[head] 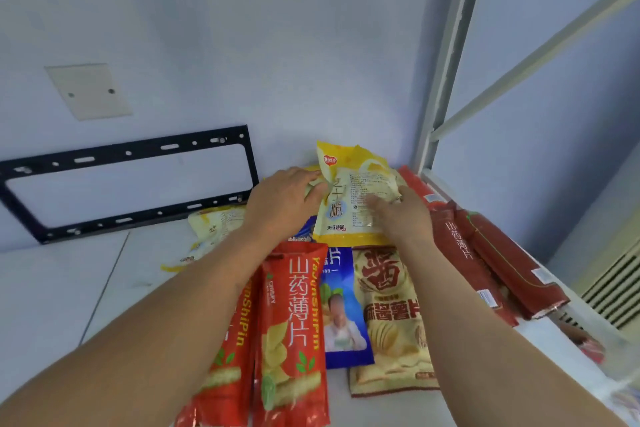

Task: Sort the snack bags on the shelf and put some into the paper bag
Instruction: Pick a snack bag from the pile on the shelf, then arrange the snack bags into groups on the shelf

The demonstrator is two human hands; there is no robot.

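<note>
Two hands meet on one yellow snack bag (349, 194) at the far end of the white shelf (59, 288), close to the back wall (242, 28). Left hand (282, 199): its fingers curl onto the bag's left edge near the crumpled top corner, gripping the film. Right hand (400, 215): its fingers lie across the printed back panel at the bag's right side; whether they pinch the edge or merely press flat on it cannot be told, since the thumb is hidden. The bag stands tilted, its long axis running roughly away from the viewer, top seal farthest and highest, lower hem resting on the bags nearer the viewer. It lies directly between the two hands, so neither is clearly nearer; any lift would likely have to come toward the body, along that axis.

Nearer the viewer, flat on the shelf, lie two red-orange bags (294, 322), a blue bag (343, 315) and a tan chip bag (391, 319), side by side with long axes parallel. Dark red packs (485, 263) line the right edge beside the shelf post (446, 62). Another yellow bag (214, 229) lies left of the left forearm. A black metal bracket (128, 180) hangs on the wall. No paper bag is visible.
</note>
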